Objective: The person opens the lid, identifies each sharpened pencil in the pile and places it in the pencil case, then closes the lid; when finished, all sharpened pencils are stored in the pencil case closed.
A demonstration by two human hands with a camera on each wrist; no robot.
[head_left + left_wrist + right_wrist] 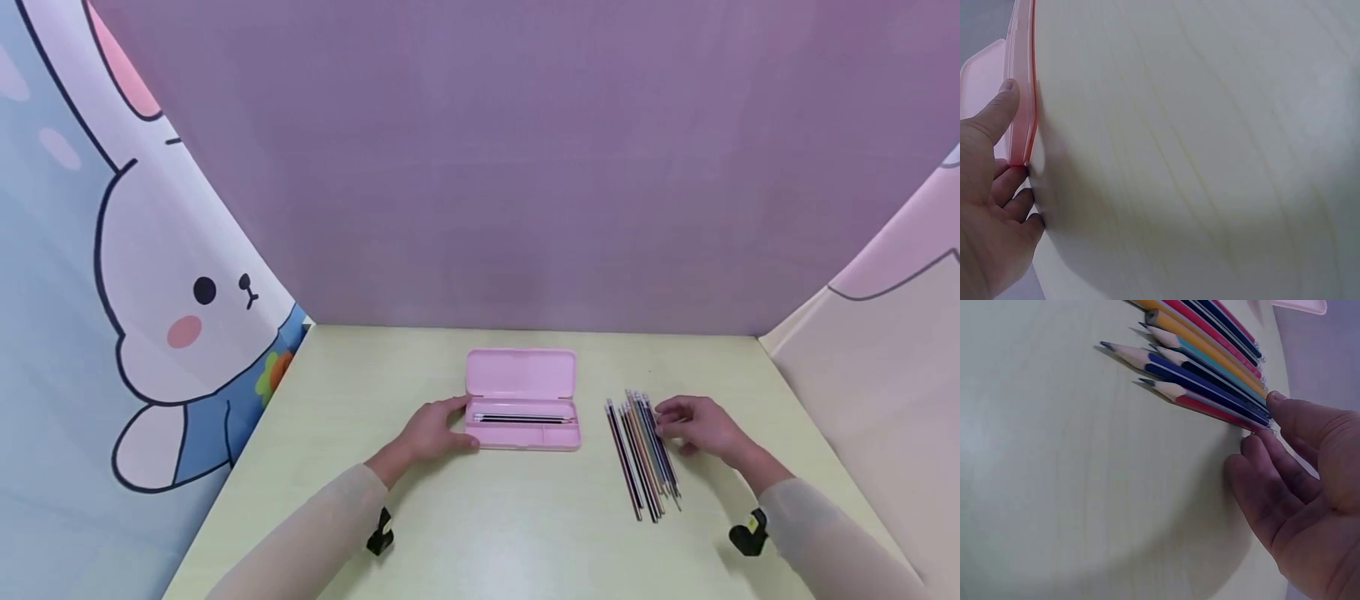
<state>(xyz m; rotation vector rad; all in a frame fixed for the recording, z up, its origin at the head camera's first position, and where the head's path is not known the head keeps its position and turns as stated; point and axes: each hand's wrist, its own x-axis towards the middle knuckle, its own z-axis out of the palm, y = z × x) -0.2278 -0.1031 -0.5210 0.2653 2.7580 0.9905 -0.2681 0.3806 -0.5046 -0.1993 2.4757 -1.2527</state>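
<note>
A pink pencil case [521, 375] lies with its lid folded back, dark pencils [517, 419] in its long compartment. My left hand [433, 432] grips the case's left end. In the left wrist view the thumb [1004, 106] presses the case's front wall [1024, 100], while the other fingers bend around its corner. To the right of the case, a bunch of loose pencils [636, 458] lies side by side, sharpened tips mostly toward me. My right hand [701, 429] is at their right edge, thumb and fingertips apart beside the far ends. A red pencil [1210, 407] lies nearest its fingers.
Everything rests on a pale wood-patterned table [360, 367]. Behind it rises a purple backdrop [525, 167]. A rabbit-print cloth [172, 317] hangs on the left, and a pale printed cloth [885, 375] borders the right side.
</note>
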